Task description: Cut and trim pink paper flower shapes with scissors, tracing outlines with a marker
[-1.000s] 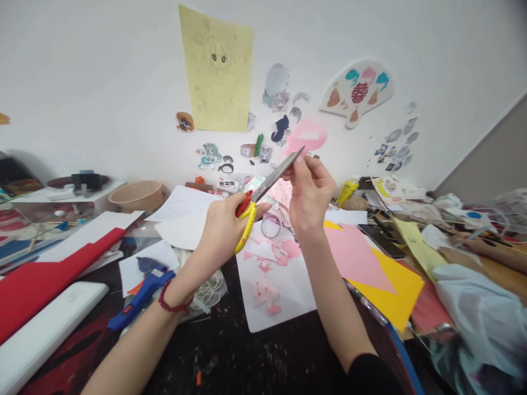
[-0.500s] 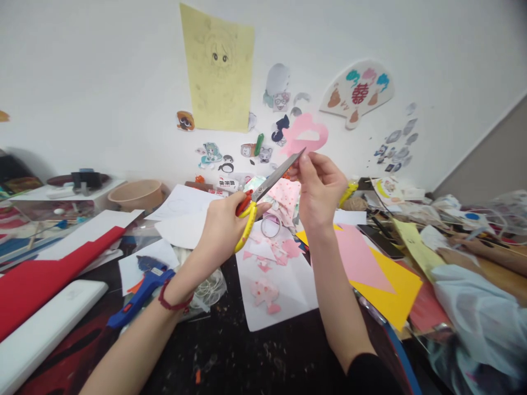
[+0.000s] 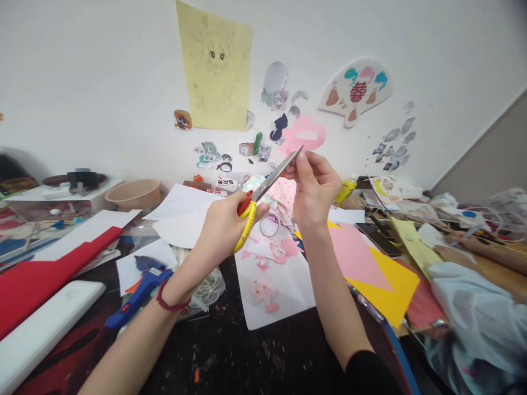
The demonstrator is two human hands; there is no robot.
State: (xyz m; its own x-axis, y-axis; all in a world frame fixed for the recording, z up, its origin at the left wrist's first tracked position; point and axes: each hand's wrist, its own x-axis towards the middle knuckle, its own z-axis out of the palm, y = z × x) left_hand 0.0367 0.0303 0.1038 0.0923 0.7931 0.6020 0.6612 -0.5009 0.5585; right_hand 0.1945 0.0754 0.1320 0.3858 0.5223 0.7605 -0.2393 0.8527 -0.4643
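Black tabletop (image 3: 239, 351); left grip (image 3: 223, 221) closed around scissors (image 3: 263, 188).

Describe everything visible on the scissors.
The scissors have long grey, metal-looking blades and yellow-and-red handles, apparently plastic. The blades look shut or nearly so, slanting up toward the right hand. The left hand grips the handles, partly hiding them. The tip sits by the right thumb and pink cut-out; whether it touches either is unclear.
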